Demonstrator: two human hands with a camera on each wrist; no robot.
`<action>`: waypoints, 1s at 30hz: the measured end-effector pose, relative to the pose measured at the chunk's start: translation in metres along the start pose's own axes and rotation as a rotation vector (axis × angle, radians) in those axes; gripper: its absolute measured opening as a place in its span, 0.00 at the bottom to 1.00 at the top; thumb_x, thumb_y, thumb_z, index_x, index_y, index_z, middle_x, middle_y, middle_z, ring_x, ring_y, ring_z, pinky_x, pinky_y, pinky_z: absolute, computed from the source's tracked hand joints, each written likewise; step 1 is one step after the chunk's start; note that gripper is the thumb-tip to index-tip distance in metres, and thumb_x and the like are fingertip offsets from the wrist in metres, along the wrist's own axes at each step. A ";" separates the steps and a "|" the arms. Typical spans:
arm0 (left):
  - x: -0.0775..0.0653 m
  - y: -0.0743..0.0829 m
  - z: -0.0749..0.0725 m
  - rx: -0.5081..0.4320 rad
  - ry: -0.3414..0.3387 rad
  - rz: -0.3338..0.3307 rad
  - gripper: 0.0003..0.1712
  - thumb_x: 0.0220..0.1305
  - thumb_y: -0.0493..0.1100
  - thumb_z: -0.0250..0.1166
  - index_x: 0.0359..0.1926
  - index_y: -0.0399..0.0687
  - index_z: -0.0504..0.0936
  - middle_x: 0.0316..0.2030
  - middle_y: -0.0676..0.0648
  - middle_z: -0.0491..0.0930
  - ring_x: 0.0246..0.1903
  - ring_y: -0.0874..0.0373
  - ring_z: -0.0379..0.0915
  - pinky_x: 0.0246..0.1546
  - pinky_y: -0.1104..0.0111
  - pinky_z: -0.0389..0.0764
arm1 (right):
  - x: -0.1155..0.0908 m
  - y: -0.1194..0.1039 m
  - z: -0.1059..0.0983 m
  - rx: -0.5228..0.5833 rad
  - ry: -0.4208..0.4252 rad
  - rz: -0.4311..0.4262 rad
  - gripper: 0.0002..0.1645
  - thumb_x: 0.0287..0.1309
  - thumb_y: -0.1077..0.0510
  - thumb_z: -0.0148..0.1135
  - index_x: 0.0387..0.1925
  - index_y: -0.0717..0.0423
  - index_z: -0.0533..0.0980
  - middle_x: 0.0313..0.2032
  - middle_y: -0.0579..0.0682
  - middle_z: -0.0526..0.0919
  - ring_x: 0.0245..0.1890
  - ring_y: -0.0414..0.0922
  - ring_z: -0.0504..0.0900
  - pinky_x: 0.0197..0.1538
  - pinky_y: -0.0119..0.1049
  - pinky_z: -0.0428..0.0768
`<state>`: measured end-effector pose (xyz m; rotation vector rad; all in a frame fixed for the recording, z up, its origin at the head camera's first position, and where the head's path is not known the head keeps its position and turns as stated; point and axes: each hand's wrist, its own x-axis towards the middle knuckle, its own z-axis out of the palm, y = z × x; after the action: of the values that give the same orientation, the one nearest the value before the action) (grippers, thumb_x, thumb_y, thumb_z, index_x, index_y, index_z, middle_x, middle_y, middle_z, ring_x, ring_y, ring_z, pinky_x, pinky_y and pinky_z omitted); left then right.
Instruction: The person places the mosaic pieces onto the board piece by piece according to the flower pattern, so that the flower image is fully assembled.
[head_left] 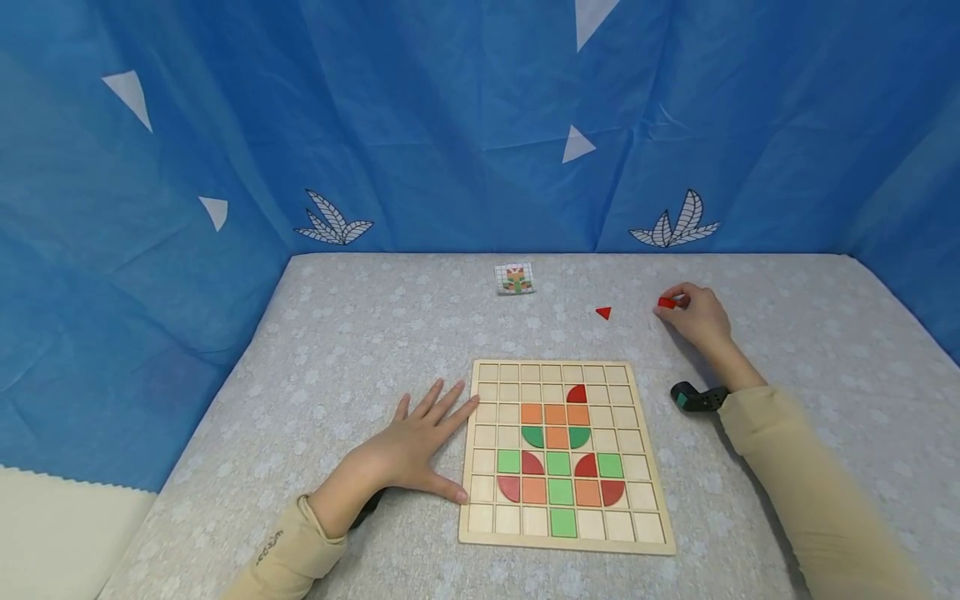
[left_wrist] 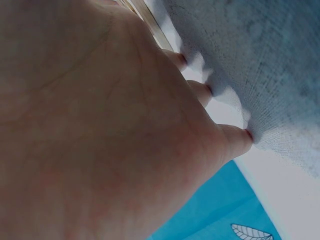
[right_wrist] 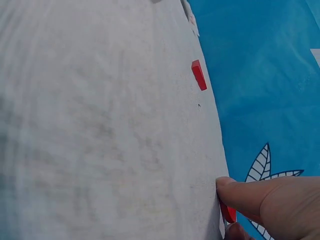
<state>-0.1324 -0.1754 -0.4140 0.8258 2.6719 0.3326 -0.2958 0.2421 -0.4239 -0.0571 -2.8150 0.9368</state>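
Note:
My right hand pinches a small red piece between thumb and finger at the table's back right; its full shape is hidden by the fingers. In the right wrist view the thumb and a fingertip are on the red piece. Left of it lies a red triangle. My left hand rests with spread fingers, its index fingertip and thumb at the left edge of the wooden grid board. Set in the board are orange squares, light green squares, green quarter-rounds and red quarter-rounds.
A small printed pattern card stands behind the board, showing a coloured design on a grid. A black strapped device is on the right wrist. Blue cloth hangs along the back and sides of the table.

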 end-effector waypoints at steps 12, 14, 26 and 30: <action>0.001 0.000 0.000 0.009 -0.004 -0.002 0.69 0.38 0.78 0.63 0.74 0.56 0.41 0.72 0.46 0.33 0.68 0.44 0.22 0.58 0.37 0.35 | -0.003 0.002 0.003 0.008 0.034 -0.007 0.20 0.57 0.59 0.63 0.47 0.68 0.71 0.39 0.66 0.69 0.38 0.61 0.67 0.37 0.49 0.65; 0.001 0.000 0.000 0.010 -0.002 0.000 0.69 0.38 0.77 0.63 0.74 0.56 0.41 0.72 0.45 0.33 0.69 0.44 0.22 0.58 0.37 0.36 | -0.003 0.003 0.003 0.012 0.036 0.002 0.20 0.57 0.59 0.64 0.46 0.68 0.70 0.39 0.67 0.70 0.38 0.61 0.68 0.36 0.48 0.65; 0.001 0.000 0.000 0.011 -0.002 -0.002 0.69 0.38 0.78 0.63 0.74 0.56 0.41 0.72 0.45 0.33 0.69 0.44 0.22 0.58 0.37 0.35 | -0.006 0.007 0.004 0.090 0.055 -0.061 0.14 0.62 0.60 0.59 0.40 0.70 0.75 0.39 0.67 0.77 0.41 0.60 0.72 0.44 0.53 0.67; 0.000 0.001 -0.001 0.009 -0.009 -0.007 0.69 0.38 0.77 0.63 0.74 0.56 0.41 0.72 0.46 0.33 0.68 0.44 0.22 0.59 0.37 0.35 | -0.010 0.003 -0.003 0.144 0.003 -0.037 0.15 0.62 0.57 0.59 0.40 0.69 0.76 0.40 0.65 0.77 0.37 0.54 0.72 0.38 0.42 0.70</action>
<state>-0.1325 -0.1749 -0.4127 0.8183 2.6692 0.3145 -0.2857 0.2456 -0.4252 0.0117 -2.7276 1.1262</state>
